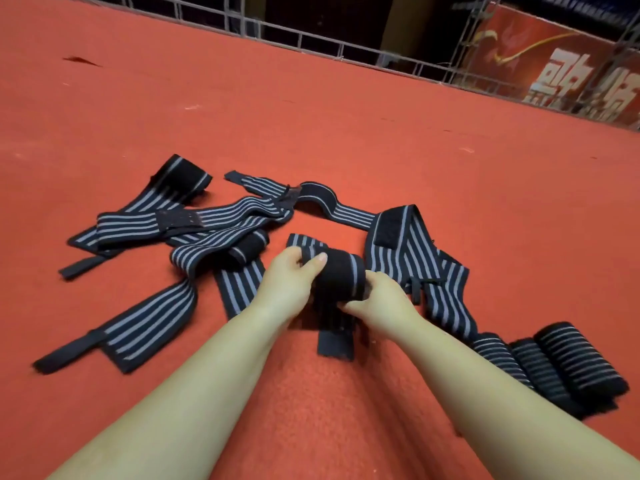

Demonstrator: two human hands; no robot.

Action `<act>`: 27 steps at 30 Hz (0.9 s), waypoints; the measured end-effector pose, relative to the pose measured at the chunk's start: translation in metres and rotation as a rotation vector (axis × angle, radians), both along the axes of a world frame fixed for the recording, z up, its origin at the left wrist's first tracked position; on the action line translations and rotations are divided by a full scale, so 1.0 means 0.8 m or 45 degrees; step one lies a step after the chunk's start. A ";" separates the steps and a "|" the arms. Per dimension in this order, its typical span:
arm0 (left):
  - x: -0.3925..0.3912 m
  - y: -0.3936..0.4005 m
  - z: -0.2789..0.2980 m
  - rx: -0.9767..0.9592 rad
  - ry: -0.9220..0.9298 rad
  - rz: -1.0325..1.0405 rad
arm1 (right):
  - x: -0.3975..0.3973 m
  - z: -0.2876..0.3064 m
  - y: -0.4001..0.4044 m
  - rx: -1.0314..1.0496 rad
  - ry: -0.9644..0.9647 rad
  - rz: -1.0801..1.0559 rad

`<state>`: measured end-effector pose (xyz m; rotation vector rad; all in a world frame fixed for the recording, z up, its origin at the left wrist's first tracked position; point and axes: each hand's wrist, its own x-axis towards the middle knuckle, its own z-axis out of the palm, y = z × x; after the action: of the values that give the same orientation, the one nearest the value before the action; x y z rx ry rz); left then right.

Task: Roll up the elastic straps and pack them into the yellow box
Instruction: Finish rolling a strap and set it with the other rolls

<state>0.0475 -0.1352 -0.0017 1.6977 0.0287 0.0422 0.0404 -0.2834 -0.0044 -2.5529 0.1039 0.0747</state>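
A black elastic strap with grey stripes, partly wound into a roll [341,277], is held just above the red carpet in the middle of the view. My left hand [289,284] grips the roll's left end, thumb on top. My right hand [375,299] holds its right end, fingers curled under it. The strap's loose tail [335,341] hangs toward me and ends in a black tab. Several unrolled striped straps [194,220] lie tangled to the left and behind. Three finished rolls [550,365] lie side by side at the right. No yellow box is in view.
Red carpet [311,116] covers the floor all round. A long flat strap [415,251] lies just right of my hands. A metal truss railing [311,39] runs along the carpet's far edge, with a red banner [554,64] at the far right.
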 end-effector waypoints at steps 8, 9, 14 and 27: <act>-0.028 0.060 0.078 -0.817 0.051 -0.121 | -0.047 0.069 0.039 0.318 -0.021 0.240; -0.036 0.068 0.083 -0.809 0.072 -0.146 | -0.056 0.076 0.047 0.398 -0.035 0.256; -0.103 0.085 0.079 -0.625 0.221 -0.479 | -0.083 0.114 0.086 0.955 -0.125 0.169; -0.192 0.150 0.082 -0.487 0.019 -0.283 | -0.130 0.104 0.113 1.094 -0.036 -0.182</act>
<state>-0.1059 -0.0151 0.0643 1.3100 -0.1339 -0.1348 -0.0637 -0.1928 0.0786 -1.6833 0.1939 0.0191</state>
